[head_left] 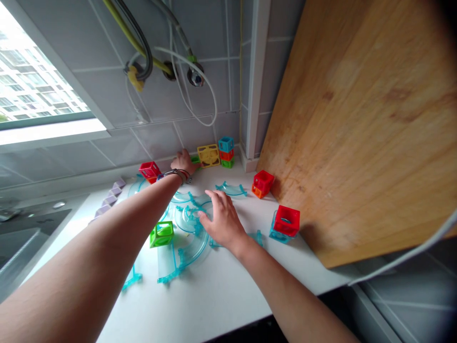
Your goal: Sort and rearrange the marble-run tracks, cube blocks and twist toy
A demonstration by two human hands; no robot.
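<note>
My hands are apart: the right is open, thumb and fingers spread at the clear blue curved tracks, though I can't tell if they touch; the left is curled by the wall beside a green piece, its grip hidden. The white bench carries the tracks, some overlapping mid-bench, then a flat yellow frame upright near the wall, and a lime cube beside the tracks.
</note>
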